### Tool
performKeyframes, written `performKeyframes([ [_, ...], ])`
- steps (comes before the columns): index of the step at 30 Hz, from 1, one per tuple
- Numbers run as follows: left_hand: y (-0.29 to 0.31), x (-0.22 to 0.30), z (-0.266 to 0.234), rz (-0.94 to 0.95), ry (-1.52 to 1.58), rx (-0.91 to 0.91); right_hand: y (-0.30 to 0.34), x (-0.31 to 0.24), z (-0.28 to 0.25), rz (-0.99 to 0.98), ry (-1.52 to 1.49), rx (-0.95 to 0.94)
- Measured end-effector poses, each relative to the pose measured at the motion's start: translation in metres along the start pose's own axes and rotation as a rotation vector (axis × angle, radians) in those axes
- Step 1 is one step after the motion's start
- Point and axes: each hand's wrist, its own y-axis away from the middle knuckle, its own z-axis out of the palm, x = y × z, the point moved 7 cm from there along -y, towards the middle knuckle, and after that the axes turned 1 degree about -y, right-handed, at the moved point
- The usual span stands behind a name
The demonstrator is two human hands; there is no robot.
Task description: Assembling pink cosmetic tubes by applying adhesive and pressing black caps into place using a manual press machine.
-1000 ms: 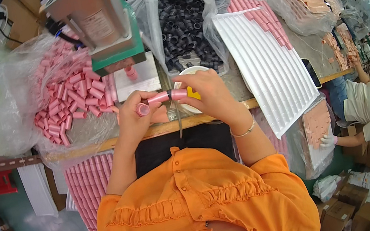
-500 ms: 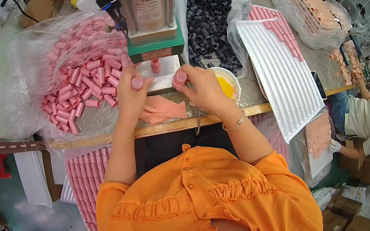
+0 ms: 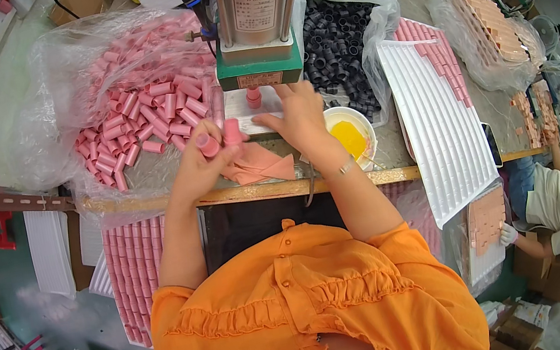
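Thumb and fingers of the left hand (image 3: 202, 168) close around a pink tube (image 3: 207, 144), held in front of the press (image 3: 260, 67) and a little to its left. A second pink tube (image 3: 232, 132) stands upright just beside the first, nearer the press; it looks pinched in that same hand, though the fingers hide how firmly. Spread and apparently holding nothing, the right hand (image 3: 296, 116) is at the press's front right, fingertips close to the green block, thumb reaching over the metal plate (image 3: 236, 104) below it. Whether those fingertips touch anything cannot be told.

Fingers so near the underside of the press could be caught if its head came down while they were there. Two tubes sharing one hand could also slip or knock together if the hold loosened, and a thumb brushing the upright pink piece (image 3: 253, 97) could tip it.

That piece is directly under the press, just beyond the right thumb and apart from the tubes in the left hand. Loose tubes (image 3: 160, 113) are heaped left of the press, black rings (image 3: 337, 33) to its right, and a peach cloth (image 3: 259, 165) in front of it.
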Motion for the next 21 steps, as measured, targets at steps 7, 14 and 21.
performKeyframes([
  [7, 0.016, 0.016, 0.065, 0.09, -0.051, -0.269, 0.071, -0.016, -0.037, 0.064, -0.815, -0.294],
  [14, 0.022, 0.029, 0.088, 0.269, -0.577, 0.092, 0.08, -0.002, -0.039, 0.267, -0.685, -0.06],
  [21, 0.039, 0.021, -0.009, 0.17, -0.592, 0.366, 0.022, 0.082, -0.073, 0.406, -0.147, -0.02],
])
